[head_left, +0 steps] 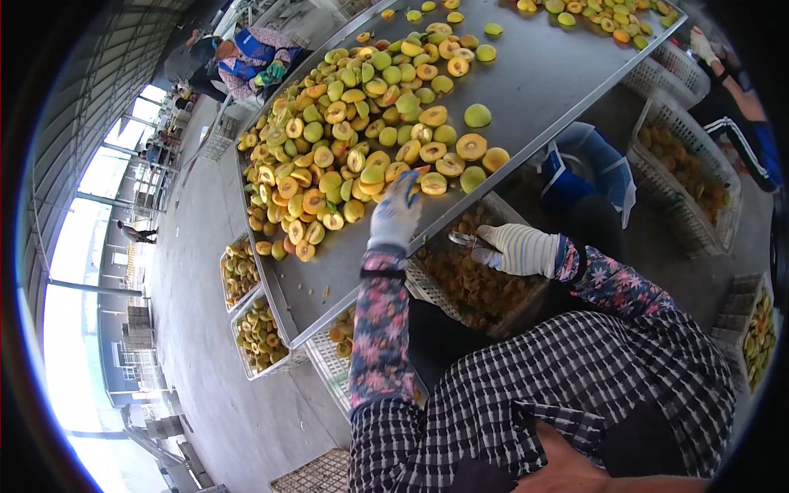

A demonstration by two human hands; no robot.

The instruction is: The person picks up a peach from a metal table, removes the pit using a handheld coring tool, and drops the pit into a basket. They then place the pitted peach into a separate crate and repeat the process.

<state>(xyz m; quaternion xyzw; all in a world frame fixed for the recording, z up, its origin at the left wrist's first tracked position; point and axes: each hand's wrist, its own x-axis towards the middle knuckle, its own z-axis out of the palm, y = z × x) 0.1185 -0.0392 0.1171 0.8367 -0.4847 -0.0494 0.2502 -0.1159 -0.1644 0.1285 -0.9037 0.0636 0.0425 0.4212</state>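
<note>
Halved yellow-green fruit lies heaped on a grey metal table. My left hand, in a white glove with blue on the fingers, reaches over the near edge of the heap. Its fingertips touch or nearly touch fruit halves there; whether they grip one is hidden. My right hand, in a striped white glove, is closed around a small metal tool. It is held off the table's near side, above a crate of brownish-orange fruit pieces.
Crates of fruit stand below the table's left end and at the right. A blue container is under the near edge. One person works across the table; another person's arm shows at right.
</note>
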